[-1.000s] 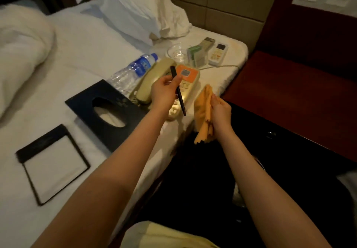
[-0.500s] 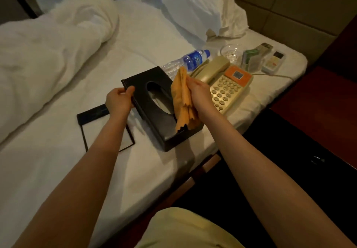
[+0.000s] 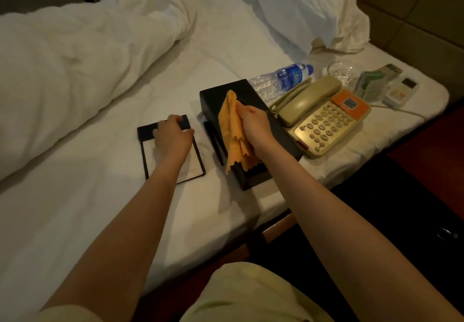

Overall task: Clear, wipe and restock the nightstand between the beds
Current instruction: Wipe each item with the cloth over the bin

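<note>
White bed sheet (image 3: pixel 75 208) filled most of the view, w/ a pale yellow garment (image 3: pixel 251 296) at the bottom edge, nearest the camera. Both bare forearms stretched out over the sheet. The left hand (image 3: pixel 173 136) lay palm-down on a black-framed notepad (image 3: pixel 147 131), fingers bent over its black top band and thumb at its right edge, gripping it; the hand hid much of the white page. Just right of the pad a thin dark pen (image 3: pixel 214 146) lay on the sheet beside a black tissue box (image 3: pixel 213 98). The right hand (image 3: pixel 253 123) was closed round a bunched orange cloth (image 3: pixel 231 131), which hung down against the box's top and left side and covered the opening. Touching the box's right side sat a beige phone (image 3: pixel 326 126) w/ an orange panel, handset in its cradle. Behind box and phone a water bottle (image 3: pixel 283 78) lay on its side. Further back stood a glass (image 3: pixel 342 70), a clear holder (image 3: pixel 371 87) w/ green packets, a white remote (image 3: pixel 401 90) and a grey remote (image 3: pixel 390 69), all on the bed. The nightstand (image 3: pixel 437 141) showed only as a dim red-brown top at the right edge, beyond the mattress corner. Farthest off: a rumpled duvet (image 3: pixel 75 53) at left, a pillow (image 3: pixel 308 8) and padded wall panels (image 3: pixel 421 8).
</note>
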Demonstrator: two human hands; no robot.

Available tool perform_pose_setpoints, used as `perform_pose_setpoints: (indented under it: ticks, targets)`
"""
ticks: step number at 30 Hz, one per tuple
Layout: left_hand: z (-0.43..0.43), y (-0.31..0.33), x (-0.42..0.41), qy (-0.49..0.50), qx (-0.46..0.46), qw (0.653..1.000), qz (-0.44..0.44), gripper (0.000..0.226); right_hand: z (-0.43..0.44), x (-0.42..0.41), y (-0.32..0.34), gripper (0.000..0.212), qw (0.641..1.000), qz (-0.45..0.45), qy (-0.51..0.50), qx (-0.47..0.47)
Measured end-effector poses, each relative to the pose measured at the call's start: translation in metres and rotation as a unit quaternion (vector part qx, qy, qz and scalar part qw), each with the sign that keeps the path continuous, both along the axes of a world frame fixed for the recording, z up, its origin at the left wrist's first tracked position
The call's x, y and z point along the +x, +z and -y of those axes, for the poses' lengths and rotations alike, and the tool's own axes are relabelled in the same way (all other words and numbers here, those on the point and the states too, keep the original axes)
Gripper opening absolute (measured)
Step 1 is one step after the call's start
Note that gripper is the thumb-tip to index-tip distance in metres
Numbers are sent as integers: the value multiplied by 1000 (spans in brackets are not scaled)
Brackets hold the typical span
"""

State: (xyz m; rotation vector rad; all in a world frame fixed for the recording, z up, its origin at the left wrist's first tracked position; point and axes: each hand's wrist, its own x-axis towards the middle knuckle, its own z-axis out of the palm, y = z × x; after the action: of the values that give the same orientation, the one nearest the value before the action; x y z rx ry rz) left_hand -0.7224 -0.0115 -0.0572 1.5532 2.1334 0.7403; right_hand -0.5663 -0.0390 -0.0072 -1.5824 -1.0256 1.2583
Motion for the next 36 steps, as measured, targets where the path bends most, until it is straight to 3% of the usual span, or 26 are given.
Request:
perform_pose_setpoints:
  ticks: [2, 4, 9, 12, 15, 18, 22, 27, 29, 32, 36]
  targets:
    - [4, -4, -16, 47, -4, 993, -104, 51, -1, -1, 0, 35, 1000, 4, -6, -3]
    - [8, -7, -27, 83, -63, 986, -128, 67, -1, -2, 1, 30, 1000, 3, -10, -4]
    - [2, -8, -31, 156, -135, 978, 34, 93, 0, -6, 2, 25, 1000, -7, -6, -3]
    - [-8, -4, -41, 216, -130, 958, 136, 82, 0, -4, 2, 24, 1000, -15, -10, -10]
    - [-11, -5, -49, 189, -168, 960, 118, 54, 1, -3, 2, 22, 1000, -21, -18, -11]
    - [-11, -3, -50, 182, -185, 958, 120, 49, 3, -3, 2, 22, 999, -21, -22, -12]
    - [-13, 2, -41, 205, -126, 948, 210, 46, 6, 1, 4, 26, 998, -40, -35, -27]
    - [-17, 25, -33, 218, -32, 945, 242, 46, 6, 12, 8, 23, 993, -80, -71, -44]
    - [-22, 42, -30, 201, 3, 944, 260, 46, 6, 17, 12, 23, 988, -107, -99, -50]
    - [-30, 69, -21, 165, 48, 942, 288, 45, 7, 24, 21, 39, 974, -177, -132, -48]
    - [-34, 95, 10, 92, 63, 948, 299, 43, 9, 41, 29, 33, 960, -224, -168, -24]
